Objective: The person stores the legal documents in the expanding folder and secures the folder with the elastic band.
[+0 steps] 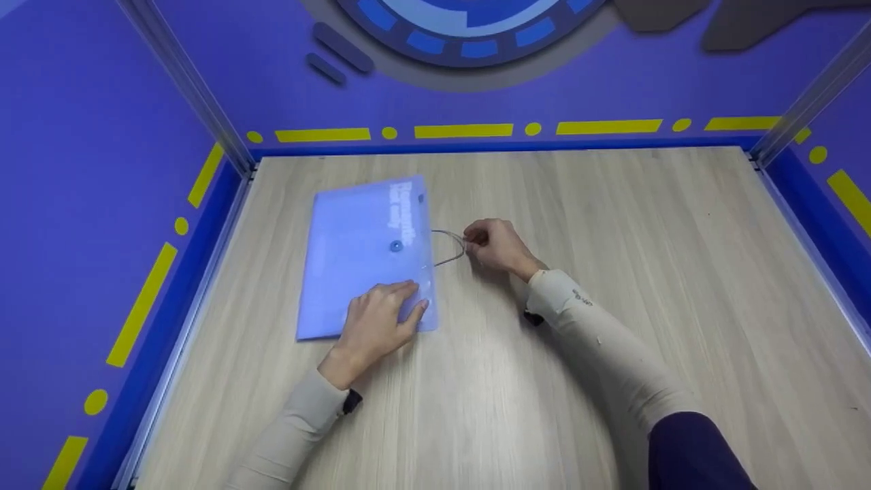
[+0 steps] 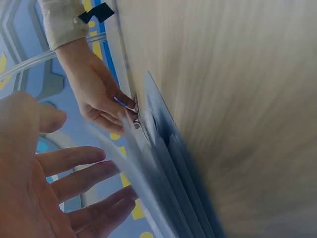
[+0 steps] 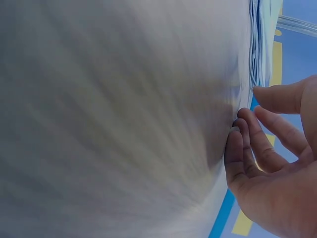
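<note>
A translucent blue plastic document folder (image 1: 354,224) lies on the table, with white lettering and a round button (image 1: 397,246) on its cover. From its right edge a thin elastic cord (image 1: 449,232) stands out as a loop. My right hand (image 1: 500,246) pinches the far end of that loop between thumb and fingertips. On the lower right part of the cover rests my left hand (image 1: 381,316), its fingers extended. Several layered sheets (image 2: 178,183) show along the folder's edge in the left wrist view. Near the right thumb, the cord (image 3: 252,74) runs beside the folder's edge.
The wood-grain table (image 1: 544,381) carries the folder. Blue walls with yellow markings (image 1: 463,131) enclose it at the back and both sides, and a metal post (image 1: 197,88) stands at the back left corner.
</note>
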`<move>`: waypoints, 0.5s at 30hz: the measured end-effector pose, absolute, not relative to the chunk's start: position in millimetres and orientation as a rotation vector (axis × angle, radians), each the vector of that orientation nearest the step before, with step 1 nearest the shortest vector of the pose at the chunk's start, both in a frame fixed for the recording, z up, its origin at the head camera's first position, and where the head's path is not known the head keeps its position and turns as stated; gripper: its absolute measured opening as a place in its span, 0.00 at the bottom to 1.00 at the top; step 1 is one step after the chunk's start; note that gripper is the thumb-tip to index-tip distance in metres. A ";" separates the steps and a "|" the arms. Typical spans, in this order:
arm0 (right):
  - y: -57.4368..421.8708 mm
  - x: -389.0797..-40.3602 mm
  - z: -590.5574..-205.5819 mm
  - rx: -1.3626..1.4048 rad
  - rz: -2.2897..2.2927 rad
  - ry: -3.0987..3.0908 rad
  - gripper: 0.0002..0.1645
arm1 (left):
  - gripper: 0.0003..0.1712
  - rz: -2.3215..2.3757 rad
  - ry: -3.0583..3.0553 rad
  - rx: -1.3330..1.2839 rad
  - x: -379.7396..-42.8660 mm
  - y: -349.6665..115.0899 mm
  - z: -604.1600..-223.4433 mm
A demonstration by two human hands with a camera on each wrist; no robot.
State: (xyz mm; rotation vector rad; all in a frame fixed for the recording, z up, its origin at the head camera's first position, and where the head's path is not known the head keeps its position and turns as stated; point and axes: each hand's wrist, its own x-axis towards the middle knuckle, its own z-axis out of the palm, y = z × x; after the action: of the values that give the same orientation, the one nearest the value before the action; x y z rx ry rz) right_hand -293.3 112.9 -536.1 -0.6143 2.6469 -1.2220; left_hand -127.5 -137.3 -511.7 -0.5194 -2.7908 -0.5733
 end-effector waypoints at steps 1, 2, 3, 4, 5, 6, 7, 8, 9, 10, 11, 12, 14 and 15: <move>113.1 -293.2 -536.4 -0.614 -1.223 2.640 0.13 | 0.24 -0.585 -2.797 -0.513 -128.1 -138.2 -512.1; 113.1 -293.3 -536.8 -0.614 -1.222 2.634 0.13 | 0.25 -0.593 -2.807 -0.508 -128.8 -139.3 -512.3; 113.2 -293.6 -537.2 -0.613 -1.222 2.629 0.13 | 0.25 -0.592 -2.819 -0.502 -129.6 -140.6 -512.7; 113.2 -293.8 -537.4 -0.613 -1.222 2.625 0.13 | 0.26 -0.585 -2.834 -0.495 -130.6 -141.8 -513.2; 113.2 -293.9 -537.7 -0.611 -1.220 2.622 0.13 | 0.27 -0.578 -2.851 -0.485 -131.6 -143.2 -513.9; 113.1 -294.1 -538.0 -0.614 -1.215 2.625 0.13 | 0.28 -0.571 -2.869 -0.475 -132.6 -144.5 -514.4; 113.0 -294.2 -538.1 -0.618 -1.210 2.628 0.13 | 0.30 -0.565 -2.886 -0.465 -133.6 -145.7 -515.1; 112.8 -294.5 -538.3 -0.621 -1.204 2.633 0.13 | 0.31 -0.556 -2.907 -0.454 -134.5 -147.1 -515.6; 112.5 -294.7 -538.3 -0.626 -1.198 2.637 0.13 | 0.33 -0.550 -2.924 -0.442 -135.5 -148.2 -516.5; 112.4 -294.9 -538.3 -0.629 -1.192 2.642 0.13 | 0.34 -0.545 -2.939 -0.429 -136.5 -149.2 -517.4; 112.1 -295.0 -538.1 -0.632 -1.187 2.645 0.13 | 0.36 -0.542 -2.953 -0.415 -137.3 -150.2 -518.4; 111.9 -295.1 -537.8 -0.635 -1.182 2.647 0.13 | 0.38 -0.538 -2.967 -0.403 -138.1 -151.1 -519.5; 111.4 -295.3 -536.9 -0.637 -1.175 2.648 0.13 | 0.41 -0.527 -3.000 -0.373 -139.5 -152.8 -521.9; 111.1 -295.3 -536.2 -0.636 -1.172 2.648 0.13 | 0.42 -0.526 -3.017 -0.359 -140.2 -153.6 -523.0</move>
State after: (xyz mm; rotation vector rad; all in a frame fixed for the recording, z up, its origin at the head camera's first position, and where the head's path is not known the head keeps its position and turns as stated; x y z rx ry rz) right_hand -295.3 111.1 -536.2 -0.6359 2.6477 -1.1722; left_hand -140.2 -153.6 -523.0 -0.3587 -3.0169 -0.5265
